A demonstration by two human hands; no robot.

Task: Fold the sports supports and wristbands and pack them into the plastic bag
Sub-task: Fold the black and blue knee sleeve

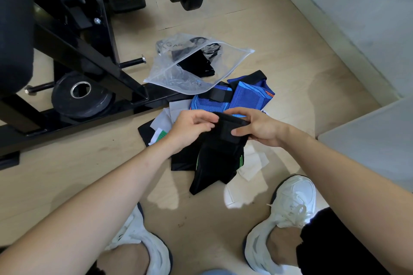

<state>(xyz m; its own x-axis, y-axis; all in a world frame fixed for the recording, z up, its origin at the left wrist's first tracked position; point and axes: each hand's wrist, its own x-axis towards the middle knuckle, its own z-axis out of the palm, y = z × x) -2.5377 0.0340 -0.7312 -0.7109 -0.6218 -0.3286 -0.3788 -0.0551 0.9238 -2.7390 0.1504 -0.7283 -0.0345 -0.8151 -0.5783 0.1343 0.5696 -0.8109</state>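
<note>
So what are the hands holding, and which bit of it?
A black support with green stripes. The left hand pinches the left end of its top edge, the right hand the right end.

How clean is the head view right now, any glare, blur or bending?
Head view: lines bend near the borders; pale reflections on the floor by the shoes; the plastic bag glints yet its dark contents show; left hand, right hand and black support look sharp.

Black support (pixel 220 149) aloft; clear bag (pixel 178 73) open.
</note>
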